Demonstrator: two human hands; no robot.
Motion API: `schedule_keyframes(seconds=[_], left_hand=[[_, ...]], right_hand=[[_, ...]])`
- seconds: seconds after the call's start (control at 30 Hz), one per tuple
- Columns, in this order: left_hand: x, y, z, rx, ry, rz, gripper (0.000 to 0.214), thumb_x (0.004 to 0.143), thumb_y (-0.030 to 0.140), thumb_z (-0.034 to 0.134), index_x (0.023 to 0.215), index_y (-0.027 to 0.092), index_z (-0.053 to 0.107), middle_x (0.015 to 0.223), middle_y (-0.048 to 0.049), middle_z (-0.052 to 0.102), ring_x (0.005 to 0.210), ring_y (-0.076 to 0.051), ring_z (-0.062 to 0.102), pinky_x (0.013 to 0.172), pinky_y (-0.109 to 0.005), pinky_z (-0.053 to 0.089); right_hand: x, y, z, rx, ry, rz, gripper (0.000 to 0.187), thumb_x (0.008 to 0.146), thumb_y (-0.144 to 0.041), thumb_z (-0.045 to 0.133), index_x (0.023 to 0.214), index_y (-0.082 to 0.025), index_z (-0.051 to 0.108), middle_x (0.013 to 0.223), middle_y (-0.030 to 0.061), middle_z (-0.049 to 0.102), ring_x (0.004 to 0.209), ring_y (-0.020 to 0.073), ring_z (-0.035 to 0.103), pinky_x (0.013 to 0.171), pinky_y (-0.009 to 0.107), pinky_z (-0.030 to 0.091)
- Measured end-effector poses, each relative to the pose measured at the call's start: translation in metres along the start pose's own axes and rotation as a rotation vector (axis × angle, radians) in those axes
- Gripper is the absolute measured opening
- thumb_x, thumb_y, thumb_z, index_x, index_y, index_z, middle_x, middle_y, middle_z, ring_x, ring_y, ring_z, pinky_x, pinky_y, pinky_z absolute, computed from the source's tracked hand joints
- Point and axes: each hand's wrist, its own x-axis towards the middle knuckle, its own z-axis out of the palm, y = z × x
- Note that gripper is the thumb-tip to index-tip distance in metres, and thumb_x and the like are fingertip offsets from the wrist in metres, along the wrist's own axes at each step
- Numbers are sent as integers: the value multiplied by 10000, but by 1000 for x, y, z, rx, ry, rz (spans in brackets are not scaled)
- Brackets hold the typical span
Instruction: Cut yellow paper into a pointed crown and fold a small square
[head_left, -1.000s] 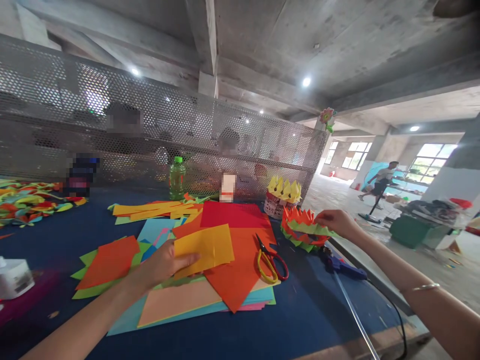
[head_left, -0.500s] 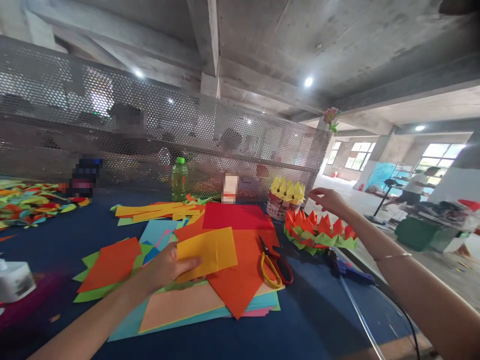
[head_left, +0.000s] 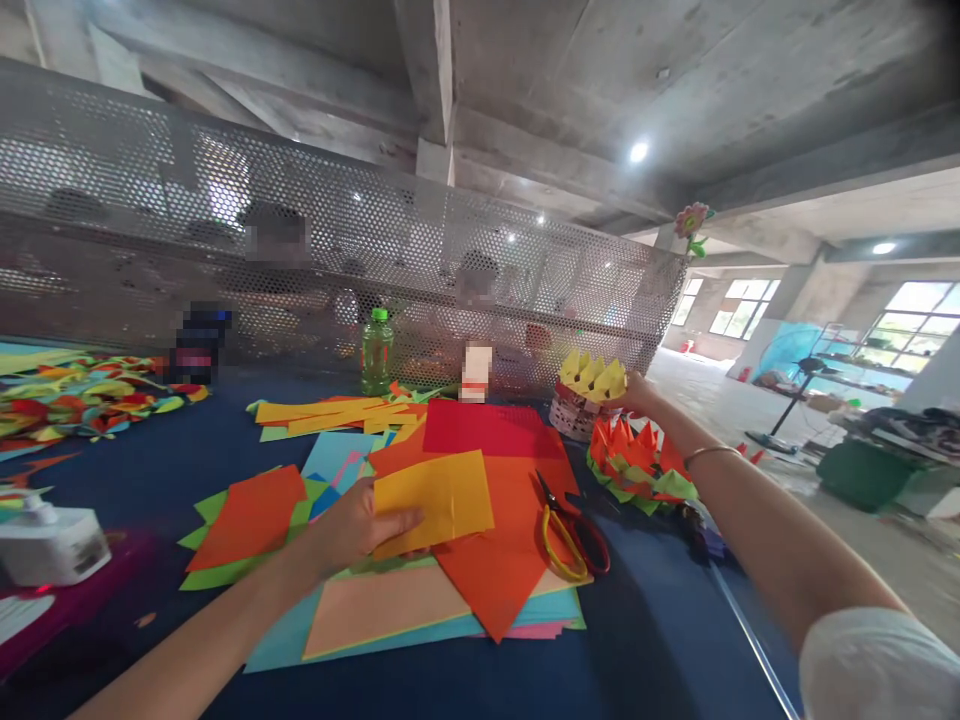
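My left hand pinches a yellow-orange paper sheet, thumb on top, above the stacked coloured paper. My right hand reaches to the far right, up against a white basket with yellow folded paper points around its top. Its fingers are hidden there, so I cannot tell whether they grip it. Nearer to me, under that forearm, lies a ring of orange and green folded paper. Scissors with a yellow and a red handle rest on the orange sheets.
A green bottle stands by the perforated screen. Orange and green sheets lie left of centre, with a pile of paper scraps farther left. A white charger sits at the left edge. A dark-handled tool lies beneath my right forearm.
My right hand has moved forward to the basket with yellow points, its fingers now out of sight. My left hand keeps the yellow sheet. The view has shifted slightly.
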Motion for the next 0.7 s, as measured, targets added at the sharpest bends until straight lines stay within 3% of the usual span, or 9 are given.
schedule_keyframes(seconds=[0.17,0.3,0.53,0.7], left_hand=[[-1,3,-3,-25,-42,-7,410,709,383,755,1032,138,697,859,-105,745,755,-251,697,683,-319,538],[-1,2,-3,-16,-34,-10,366,725,354,743,1014,134,698,826,-107,740,748,-247,693,661,-308,527],[-1,1,-3,-69,-46,16,407,724,350,745,1065,139,677,843,-98,739,733,-248,682,665,-325,523],[5,-5,-3,-135,-22,23,399,708,400,763,990,131,680,856,-121,747,740,-256,697,662,-335,533]], right_hand=[[10,-4,2,-119,-47,27,392,591,-392,834,844,-149,658,613,49,663,618,207,683,563,284,552],[15,-12,-4,-184,-4,26,259,622,-357,794,730,-162,660,578,44,649,650,210,684,594,276,534],[6,-45,-25,-190,189,-64,308,682,-399,722,879,-167,675,731,61,689,720,226,662,605,295,490],[-24,-83,-19,-142,272,-225,485,661,-406,726,1084,-179,652,926,89,709,828,259,658,666,326,476]])
